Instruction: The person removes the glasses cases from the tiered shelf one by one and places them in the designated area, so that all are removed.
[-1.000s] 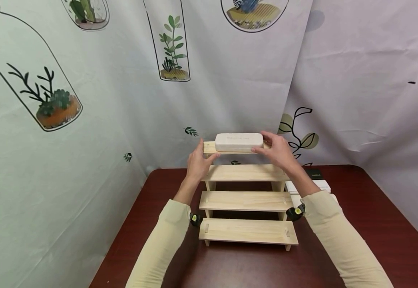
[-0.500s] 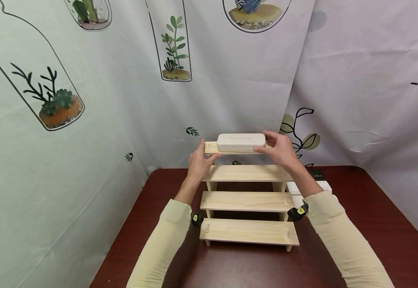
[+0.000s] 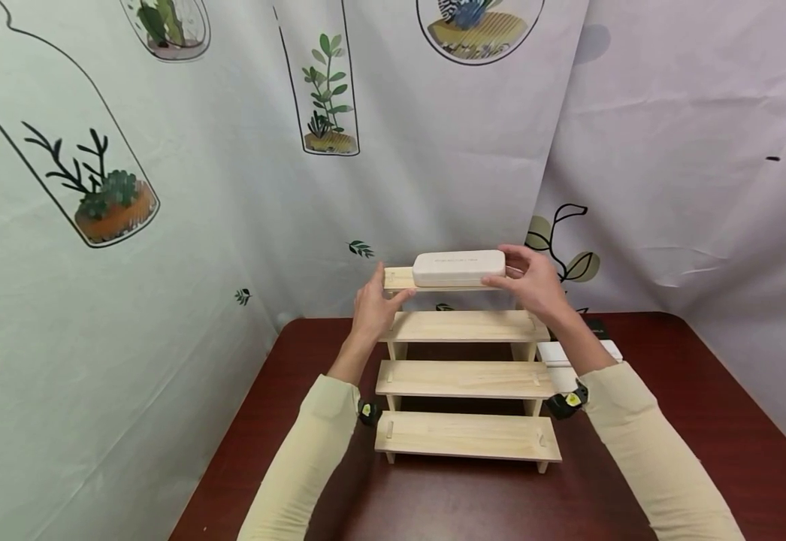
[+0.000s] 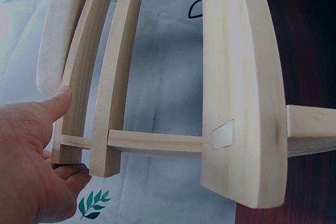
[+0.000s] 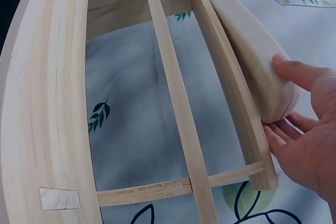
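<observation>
A white oblong case with rounded corners, like a glasses case (image 3: 458,269), lies along the top board of a pale wooden four-step display stand (image 3: 464,377). My right hand (image 3: 535,285) holds the case by its right end, thumb on the near side and fingers on the far side; the right wrist view shows the thumb pressing on the case (image 5: 262,61). My left hand (image 3: 373,308) grips the left end of the top board, with its thumb on the edge and fingers curled beneath it in the left wrist view. Some right fingers are hidden behind the case.
The stand is on a dark red table (image 3: 244,458). White boxes (image 3: 558,361) and a dark box (image 3: 596,328) sit behind the right forearm, partly hidden. A printed cloth (image 3: 433,188) hangs close behind the stand and along both sides.
The case has slid a little to the right along the top board, together with my right hand. My left hand keeps its grip on the board's left end.
</observation>
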